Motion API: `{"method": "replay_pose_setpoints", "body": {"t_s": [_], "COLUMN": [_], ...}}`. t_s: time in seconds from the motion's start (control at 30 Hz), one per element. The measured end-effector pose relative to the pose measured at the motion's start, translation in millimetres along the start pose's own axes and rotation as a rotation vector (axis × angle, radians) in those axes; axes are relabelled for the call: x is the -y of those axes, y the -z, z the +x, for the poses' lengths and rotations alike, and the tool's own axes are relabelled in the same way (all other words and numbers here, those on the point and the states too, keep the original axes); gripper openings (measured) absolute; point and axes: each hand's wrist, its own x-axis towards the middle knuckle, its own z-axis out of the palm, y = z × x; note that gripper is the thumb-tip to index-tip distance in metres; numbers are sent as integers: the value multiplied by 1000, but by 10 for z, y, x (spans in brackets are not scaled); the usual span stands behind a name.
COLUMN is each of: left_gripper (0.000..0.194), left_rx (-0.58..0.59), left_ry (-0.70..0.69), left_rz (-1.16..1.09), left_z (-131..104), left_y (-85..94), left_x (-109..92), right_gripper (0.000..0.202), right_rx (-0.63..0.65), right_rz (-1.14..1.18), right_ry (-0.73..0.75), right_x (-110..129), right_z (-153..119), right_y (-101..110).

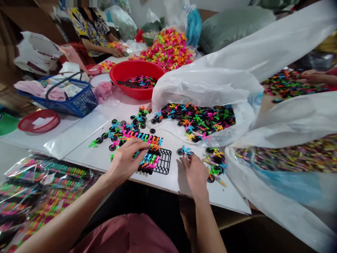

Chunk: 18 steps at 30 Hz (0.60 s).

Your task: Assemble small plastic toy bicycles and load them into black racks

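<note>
Small coloured toy bikes with black wheels stand in packed rows on a black grid rack (165, 161) near the table's front edge. My left hand (129, 156) is over the rows, its fingers bent and close together at the bikes; whether it grips one is hidden. To the right of the rack, my right hand (194, 172) pinches a blue toy bike (185, 151) at the fingertips, just above the white tabletop. Loose bikes (116, 130) lie behind and left of the rack. Another small cluster (216, 163) sits right of my right hand.
An open white bag (205, 86) spills bikes behind the rack. Red basin (137, 93), blue basket (79, 102) and red tray (39, 126) stand at the left. Packed bags (47, 179) lie lower left. A person in a patterned shirt (91, 30) works behind; another person's hands (310, 75) are at right.
</note>
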Motion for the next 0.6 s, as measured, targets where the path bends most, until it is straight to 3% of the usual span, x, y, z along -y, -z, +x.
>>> {"method": "replay_pose_setpoints", "body": {"t_s": [0.1,0.2,0.27,0.37,0.47,0.6], "left_gripper": [20,18,20,25,28,28], "left_rx": [206,391,404,425,440,376], "left_ry": [-151,-179,-151,-159,-176,-91], "left_rz": [18,-14,-10,-11,-89,-134], "left_z": [346,466,476,477,491,494], "left_y": [-194,-378,-443,-472,-474,-499], "left_x": [55,142,176,180,170,176], "right_gripper": [18,17,16,14,12,17], "right_rx": [105,154,166,160,148,128], "right_rz": [27,449,741,922,915,770], "right_ry": [-43,-2,54,85,94,292], "right_x": [30,172,308,498,579,531], "right_z": [153,164,126,86,108,155], "right_y": [51,-59,-210,-451,-572,-543]}}
